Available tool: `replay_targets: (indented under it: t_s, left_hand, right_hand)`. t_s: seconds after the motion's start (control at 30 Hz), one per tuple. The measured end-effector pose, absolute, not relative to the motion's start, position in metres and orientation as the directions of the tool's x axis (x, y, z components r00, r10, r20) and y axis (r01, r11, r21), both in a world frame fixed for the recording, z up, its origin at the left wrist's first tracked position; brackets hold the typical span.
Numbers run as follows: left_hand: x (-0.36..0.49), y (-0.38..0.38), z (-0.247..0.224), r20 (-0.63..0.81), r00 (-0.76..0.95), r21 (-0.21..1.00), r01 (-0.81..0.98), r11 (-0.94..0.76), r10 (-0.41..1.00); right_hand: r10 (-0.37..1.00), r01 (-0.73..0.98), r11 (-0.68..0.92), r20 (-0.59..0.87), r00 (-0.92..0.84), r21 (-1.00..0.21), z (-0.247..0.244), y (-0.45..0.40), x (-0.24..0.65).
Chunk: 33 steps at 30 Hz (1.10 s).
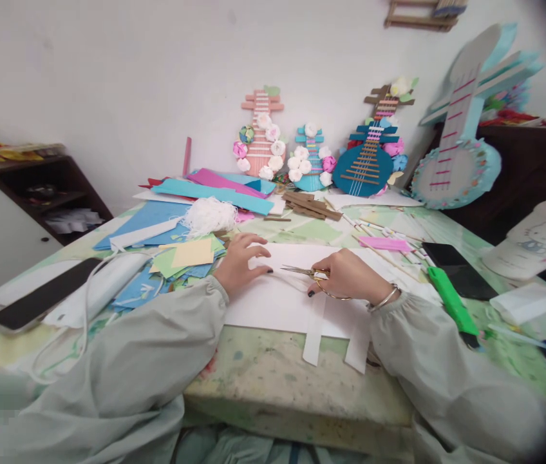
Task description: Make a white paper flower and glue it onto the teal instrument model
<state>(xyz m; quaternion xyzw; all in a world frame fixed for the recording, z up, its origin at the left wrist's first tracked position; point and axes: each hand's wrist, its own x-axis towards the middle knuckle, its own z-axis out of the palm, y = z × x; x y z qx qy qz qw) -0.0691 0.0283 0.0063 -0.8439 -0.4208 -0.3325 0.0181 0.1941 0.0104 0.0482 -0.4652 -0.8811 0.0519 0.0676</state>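
Observation:
A large white sheet (268,306) lies at the middle of the table. My right hand (348,277) grips small gold-handled scissors (297,269), their thin blades pointing left above the sheet. Facing the tips, my left hand (240,264) has its fingers curved and spread, thumb apart from the forefinger. A thin pale strip seems to run between thumb and scissors, too faint to make out. Below my right hand, a white paper strip (312,341) and another strip (357,348) hang over the sheet's front edge.
Blue foam sheets (142,222), white string (210,216), green scraps (183,258) and a phone (46,296) crowd the left. Right are a green cutter (452,303), a dark phone (461,269) and a tumbler (538,232). Flower-trimmed paper lutes (364,164) stand behind.

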Motion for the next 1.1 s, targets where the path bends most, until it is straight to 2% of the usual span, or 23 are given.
replay_targets:
  t_s: [0.07,0.2,0.73,0.97,1.1]
  left_hand:
    - [-0.065,0.028,0.005,0.535,0.51,0.234,0.676,-0.699,0.673]
    - [-0.064,0.03,0.002,0.515,0.556,0.258,0.626,-0.736,0.653]
    - [-0.061,0.026,0.001,0.594,0.513,0.296,0.576,-0.762,0.619]
    - [-0.059,0.023,0.002,0.601,0.474,0.34,0.577,-0.743,0.644]
    - [-0.066,0.029,0.001,0.621,0.291,0.359,0.72,-0.594,0.728]
  right_hand:
    - [0.824,0.814,0.567,0.067,-0.563,-0.125,0.047,0.01,0.192]
    - [0.817,0.815,0.576,0.073,-0.571,-0.065,0.046,0.009,0.189]
    - [0.829,0.833,0.554,0.084,-0.553,0.018,0.046,0.003,0.18]
    - [0.806,0.813,0.581,0.108,-0.581,0.038,0.043,0.004,0.181]
    - [0.834,0.843,0.538,0.16,-0.528,-0.02,0.044,0.006,0.183]
